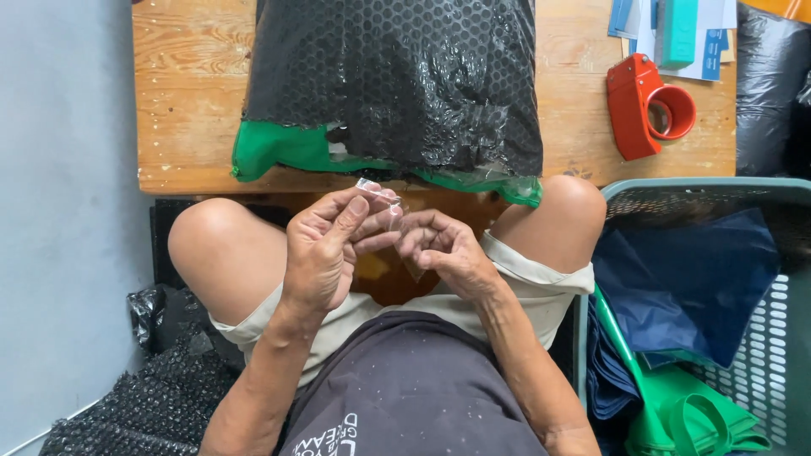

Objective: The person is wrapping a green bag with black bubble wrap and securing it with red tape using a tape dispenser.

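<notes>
Seated person, head view looks down at lap. Both hands meet in front of the knees, just below the near edge of the wooden table (pixel 177 101).

Left hand (pixel 319 249): fingers curled, thumb and forefinger pinching the upper end of a clear tape strip (pixel 382 200). Right hand (pixel 443 249): fingers bent inward, fingertips (pixel 405 241) touching the lower part of the same strip; it seems stuck to them, exact pinch hard to tell because the tape is see-through.

Tape strip: short, crumpled, transparent. Long axis runs diagonally, upper end toward the left hand and table edge, lower end down and right toward the right palm. It sits between the two hands, above the gap between the knees, not touching the table.

On the table right above the hands: black bubble-wrap package (pixel 393 80), lying flat, long axis away from the person, green fabric (pixel 274 152) sticking out at its near edge with loose clear film there. Red tape dispenser (pixel 646 105) on the table's right part, well apart from the hands, roll opening facing right. Papers and a teal box (pixel 677 32) beyond it.

Right of the person: green plastic basket (pixel 786 338) holding navy fabric (pixel 684 287) and green bags (pixel 684 414). Lower left on the floor: more black bubble wrap (pixel 152 397).
</notes>
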